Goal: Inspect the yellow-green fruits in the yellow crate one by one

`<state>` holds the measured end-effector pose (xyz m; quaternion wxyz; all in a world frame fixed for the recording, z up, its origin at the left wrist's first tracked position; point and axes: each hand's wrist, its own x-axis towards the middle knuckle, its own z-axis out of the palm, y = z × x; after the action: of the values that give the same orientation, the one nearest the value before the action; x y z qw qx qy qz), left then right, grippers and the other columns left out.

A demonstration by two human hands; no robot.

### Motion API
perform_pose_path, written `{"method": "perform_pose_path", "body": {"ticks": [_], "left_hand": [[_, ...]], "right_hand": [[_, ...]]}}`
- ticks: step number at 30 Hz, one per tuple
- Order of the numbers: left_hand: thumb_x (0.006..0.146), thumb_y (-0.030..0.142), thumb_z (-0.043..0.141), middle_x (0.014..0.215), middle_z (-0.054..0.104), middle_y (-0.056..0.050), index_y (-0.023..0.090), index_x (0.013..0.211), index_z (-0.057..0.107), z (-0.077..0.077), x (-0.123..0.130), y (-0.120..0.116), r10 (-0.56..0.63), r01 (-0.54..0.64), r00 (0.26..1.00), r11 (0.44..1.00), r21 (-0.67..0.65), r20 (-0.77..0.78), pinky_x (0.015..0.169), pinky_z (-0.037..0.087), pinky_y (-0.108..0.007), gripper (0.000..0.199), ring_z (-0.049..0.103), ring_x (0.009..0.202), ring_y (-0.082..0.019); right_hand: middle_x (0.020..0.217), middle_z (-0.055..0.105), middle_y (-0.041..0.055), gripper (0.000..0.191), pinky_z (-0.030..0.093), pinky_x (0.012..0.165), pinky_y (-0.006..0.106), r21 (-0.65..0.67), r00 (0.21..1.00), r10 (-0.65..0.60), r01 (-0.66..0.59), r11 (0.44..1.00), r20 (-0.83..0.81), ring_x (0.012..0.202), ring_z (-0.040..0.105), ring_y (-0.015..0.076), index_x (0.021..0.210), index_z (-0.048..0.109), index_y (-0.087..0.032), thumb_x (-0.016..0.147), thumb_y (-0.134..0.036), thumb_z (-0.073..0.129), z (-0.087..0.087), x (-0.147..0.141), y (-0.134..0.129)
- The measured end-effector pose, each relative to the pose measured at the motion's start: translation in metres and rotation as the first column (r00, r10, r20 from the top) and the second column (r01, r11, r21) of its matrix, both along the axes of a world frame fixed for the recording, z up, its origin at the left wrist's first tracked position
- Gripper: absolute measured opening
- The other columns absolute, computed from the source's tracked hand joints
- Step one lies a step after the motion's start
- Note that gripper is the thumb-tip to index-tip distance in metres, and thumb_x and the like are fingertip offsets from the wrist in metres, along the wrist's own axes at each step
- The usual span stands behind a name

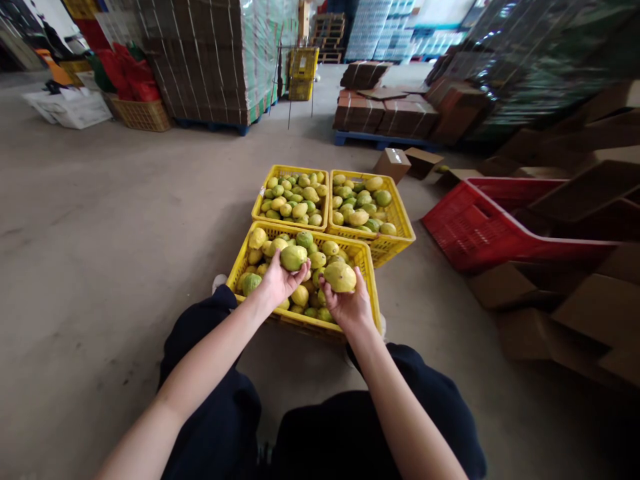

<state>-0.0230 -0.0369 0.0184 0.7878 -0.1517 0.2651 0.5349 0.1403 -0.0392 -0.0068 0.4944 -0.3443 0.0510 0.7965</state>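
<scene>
My left hand [281,283] is closed around a yellow-green oval fruit [293,258], lemon-like in shape; its exact kind I cannot tell. In my right hand [350,303] rests a yellower fruit [340,277] of the same sort, gripped between thumb and fingers. Both hands are above the near yellow crate [305,325], which is filled with similar yellow and green fruit [300,295]. Behind it stand two more yellow crates, one at left [291,225] and one at right [395,248], both holding such fruit.
A red crate [463,223] with cardboard stands to the right, among cardboard boxes [595,310]. Further back are flattened cartons [385,113] on a blue pallet [380,141] and a tall wrapped stack [200,60]. A wicker basket [143,115] sits at the left.
</scene>
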Motion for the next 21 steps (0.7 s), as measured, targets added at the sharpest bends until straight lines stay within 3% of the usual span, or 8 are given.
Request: {"method": "perform_pose_path", "body": {"ticks": [9,13,16,18,21], "left_hand": [[0.101,0.048,0.042,0.097,0.066,-0.015,0.007,0.132,0.053,-0.001,0.0,0.001,-0.007,0.015,0.99,0.998,0.059,-0.144,0.062,0.062,-0.023,0.053,0.07,0.076,-0.019],[0.097,0.04,0.057,0.113,0.065,-0.01,0.022,0.13,0.048,-0.005,0.006,-0.004,0.116,-0.003,0.917,0.959,0.283,-0.383,0.069,0.064,-0.03,0.039,0.071,0.083,-0.019],[0.082,0.033,0.078,0.126,0.057,-0.005,0.031,0.125,0.044,-0.006,0.008,-0.008,0.328,0.031,0.729,0.861,0.507,-0.601,0.082,0.062,-0.034,0.055,0.068,0.1,-0.02],[0.071,0.033,0.086,0.13,0.054,-0.005,0.029,0.12,0.046,-0.006,0.006,-0.009,0.455,0.117,0.541,0.792,0.599,-0.708,0.087,0.059,-0.033,0.064,0.064,0.11,-0.021],[0.064,0.037,0.09,0.13,0.054,-0.008,0.026,0.116,0.05,-0.008,0.001,-0.009,0.575,0.299,0.248,0.72,0.626,-0.78,0.088,0.057,-0.032,0.067,0.059,0.116,-0.024]], "right_hand": [[0.08,0.076,0.0075,0.044,0.061,0.048,0.025,-0.003,0.998,0.006,-0.006,1.0,0.066,0.069,0.074,0.0209,0.128,0.059,-0.022,0.099,-0.05,0.041,0.008,0.001,0.0],[0.083,0.077,0.0051,0.035,0.062,0.054,0.026,0.058,0.994,-0.024,0.018,0.998,0.103,0.071,0.075,0.0197,0.116,0.063,-0.022,0.097,-0.048,0.048,0.002,0.001,0.001],[0.088,0.077,0.0035,0.032,0.063,0.061,0.029,0.193,0.988,-0.019,-0.01,0.981,0.15,0.074,0.074,0.0199,0.104,0.065,-0.023,0.088,-0.051,0.063,-0.008,0.002,0.005],[0.093,0.077,0.0018,0.034,0.063,0.065,0.031,0.305,0.973,-0.05,-0.022,0.952,0.223,0.082,0.074,0.0205,0.101,0.064,-0.026,0.081,-0.051,0.071,-0.014,0.002,0.007],[0.102,0.074,-0.0011,0.039,0.062,0.072,0.032,0.458,0.904,-0.198,0.002,0.889,0.38,0.092,0.072,0.0199,0.103,0.061,-0.029,0.073,-0.045,0.08,-0.019,-0.001,0.006]]}}
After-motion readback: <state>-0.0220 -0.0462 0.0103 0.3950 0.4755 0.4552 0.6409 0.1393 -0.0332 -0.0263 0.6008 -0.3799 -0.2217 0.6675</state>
